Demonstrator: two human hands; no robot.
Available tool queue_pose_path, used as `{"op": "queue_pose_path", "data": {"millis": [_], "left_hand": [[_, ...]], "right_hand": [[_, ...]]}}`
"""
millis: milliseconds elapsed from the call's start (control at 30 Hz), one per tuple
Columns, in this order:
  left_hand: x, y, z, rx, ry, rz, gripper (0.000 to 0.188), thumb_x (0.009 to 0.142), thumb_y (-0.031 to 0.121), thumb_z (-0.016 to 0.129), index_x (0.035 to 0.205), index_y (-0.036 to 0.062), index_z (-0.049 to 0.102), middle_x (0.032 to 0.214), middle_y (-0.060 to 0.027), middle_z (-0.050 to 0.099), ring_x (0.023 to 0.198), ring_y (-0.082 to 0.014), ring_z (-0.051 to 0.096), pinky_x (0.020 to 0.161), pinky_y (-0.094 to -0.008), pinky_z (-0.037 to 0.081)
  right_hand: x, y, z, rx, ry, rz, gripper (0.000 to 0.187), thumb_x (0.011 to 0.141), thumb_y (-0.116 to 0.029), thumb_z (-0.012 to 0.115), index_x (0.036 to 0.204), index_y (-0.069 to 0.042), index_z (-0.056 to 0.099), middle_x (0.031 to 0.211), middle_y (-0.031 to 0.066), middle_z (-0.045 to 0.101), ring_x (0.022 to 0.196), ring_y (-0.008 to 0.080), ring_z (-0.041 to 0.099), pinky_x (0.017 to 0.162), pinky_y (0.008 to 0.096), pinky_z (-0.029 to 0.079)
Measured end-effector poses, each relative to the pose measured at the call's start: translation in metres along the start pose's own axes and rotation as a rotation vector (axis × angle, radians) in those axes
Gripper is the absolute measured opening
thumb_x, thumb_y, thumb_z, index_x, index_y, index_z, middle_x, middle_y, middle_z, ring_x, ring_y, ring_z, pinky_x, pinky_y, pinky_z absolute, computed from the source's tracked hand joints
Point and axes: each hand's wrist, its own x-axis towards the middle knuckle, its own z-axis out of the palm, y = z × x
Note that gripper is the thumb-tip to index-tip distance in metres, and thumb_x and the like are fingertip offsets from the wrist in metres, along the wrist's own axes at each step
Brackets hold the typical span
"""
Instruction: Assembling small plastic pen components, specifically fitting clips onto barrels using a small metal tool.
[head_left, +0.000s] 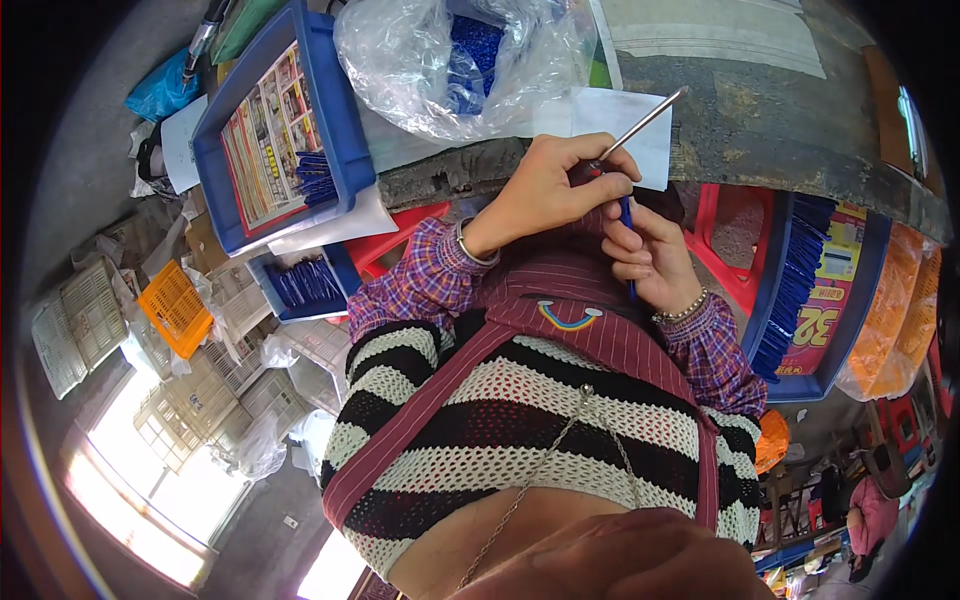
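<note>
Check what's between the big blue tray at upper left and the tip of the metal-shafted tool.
In the head view, a clear plastic bag with shiny blue contents, then a white sheet, between tray and tool.

The slim piece (626, 211) is blue, the sleeves (425, 275) purple plaid, the apron (640, 347) pinstriped maroon.

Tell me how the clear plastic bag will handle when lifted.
The clear plastic bag looks floppy, given its crumpled folds. It would probably sag around the blue contents inside, and its glossy surface may feel slippery.
</note>
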Motion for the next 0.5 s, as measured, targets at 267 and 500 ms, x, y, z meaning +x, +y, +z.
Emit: {"op": "queue_pose_path", "data": {"millis": [267, 500], "left_hand": [[-0.006, 0.01, -0.005, 0.172, 0.032, 0.069, 0.016, 0.08, 0.006, 0.062, 0.095, -0.0007, 0.065, 0.078, -0.0065, 0.065, 0.068, -0.0101, 0.06, 0.063, -0.0243, 0.047], [-0.003, 0.066, -0.029, 0.413, 0.12, 0.351, 0.026, 0.072, -0.005, 0.066, 0.096, 0.0023, 0.066, 0.087, -0.0063, 0.066, 0.071, -0.0155, 0.06, 0.059, -0.0254, 0.044]], "right_hand": [[0.0, -0.001, 0.003, -0.229, 0.127, -0.077, 0.023, 0.093, -0.026, 0.05, 0.1, -0.005, 0.055, 0.065, -0.0022, 0.044, 0.052, 0.005, 0.034, 0.044, 0.0186, 0.028], [-0.005, -0.003, 0.003, -0.276, 0.091, -0.125, 0.021, 0.096, -0.022, 0.046, 0.103, -0.003, 0.053, 0.067, -0.0007, 0.044, 0.052, 0.0053, 0.033, 0.044, 0.0183, 0.029]]}}
